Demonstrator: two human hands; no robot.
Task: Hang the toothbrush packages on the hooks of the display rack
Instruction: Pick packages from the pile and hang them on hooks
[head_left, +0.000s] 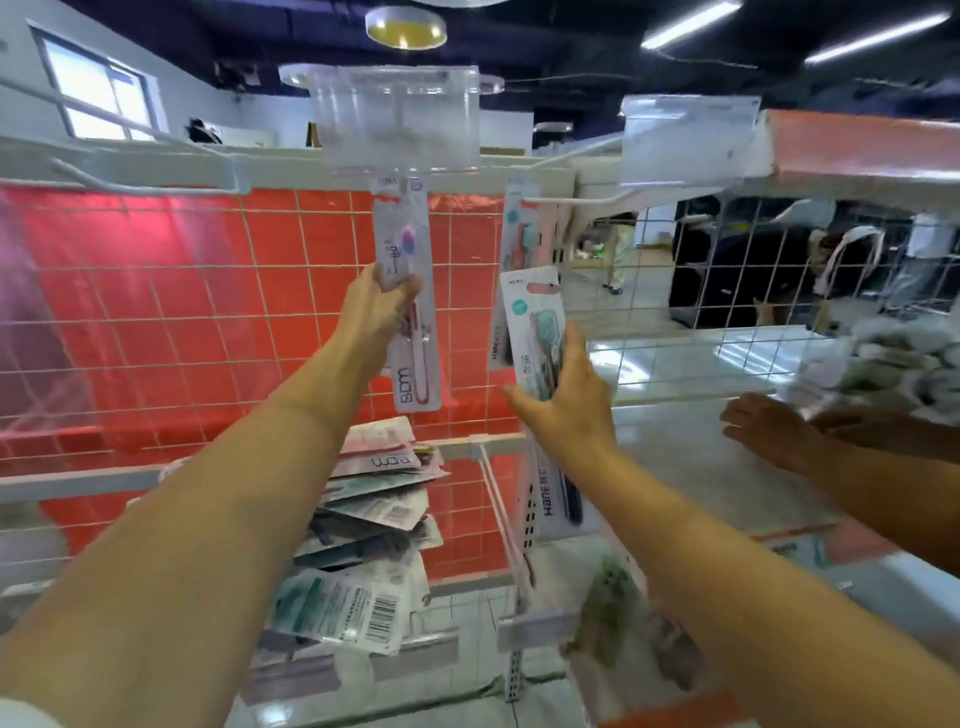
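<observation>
My left hand (376, 312) grips a clear toothbrush package with a red-handled brush (413, 332); the package's top reaches up to the hook under a clear plastic label holder (397, 124). My right hand (566, 400) holds a package with a teal-headed brush (537, 322), raised below the neighbouring hook (576, 200). A similar pink-backed package (524, 228) hangs on that hook. A pile of several more toothbrush packages (363, 525) lies on the lower part of the white wire grid rack (208, 312).
Another person's hand (774, 431) rests on the shelf surface at the right, beside a heap of grey-white goods (893, 358). A second clear label holder (685, 140) sticks out at upper right. An empty white hook (150, 187) juts out at upper left.
</observation>
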